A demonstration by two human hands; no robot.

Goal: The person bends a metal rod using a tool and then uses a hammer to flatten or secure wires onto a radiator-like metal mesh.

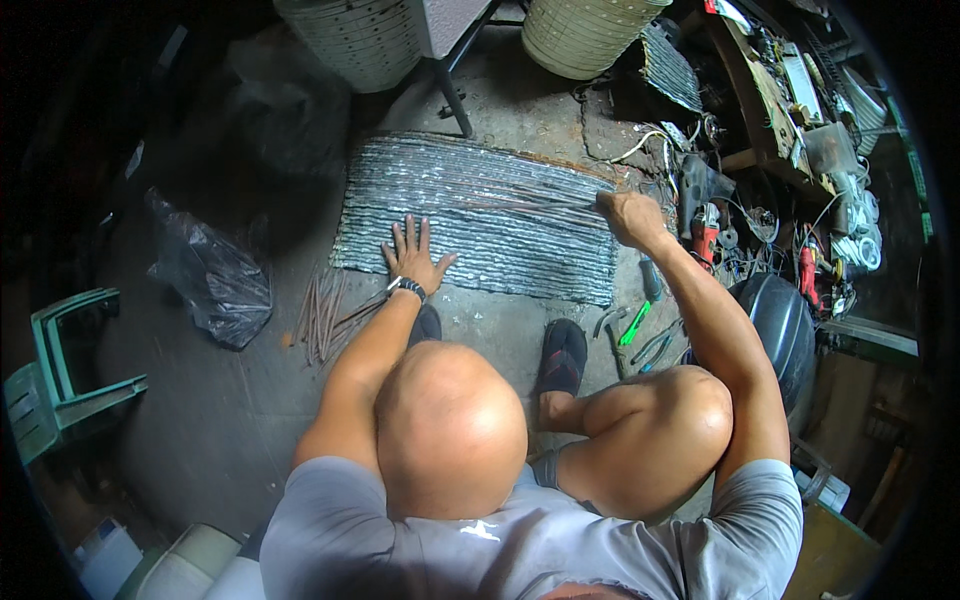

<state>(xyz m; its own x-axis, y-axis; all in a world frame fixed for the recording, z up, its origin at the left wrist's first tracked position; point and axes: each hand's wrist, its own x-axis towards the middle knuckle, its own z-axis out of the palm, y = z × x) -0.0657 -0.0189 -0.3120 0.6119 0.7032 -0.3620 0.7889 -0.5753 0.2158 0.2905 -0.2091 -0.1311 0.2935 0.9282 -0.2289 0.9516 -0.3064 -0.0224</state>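
Note:
A ribbed grey mat (480, 270) lies flat on the floor in front of my feet. My left hand (418, 258) presses on its near left part, fingers spread, with a dark band at the wrist. At the mat's right edge my right hand (632, 218) is closed around the ends of several thin brown rods (540, 208). These rods stretch leftward across the mat. More brown rods (322, 318) lie in a loose pile on the floor, left of my left forearm.
Right of my feet lie a bright green tool (634, 324) and pliers (660, 346). Red power tools (706, 236) and cables crowd the right side. A black plastic bag (225, 290) and a green chair (60, 390) stand left. Pale perforated baskets (580, 40) are at the back.

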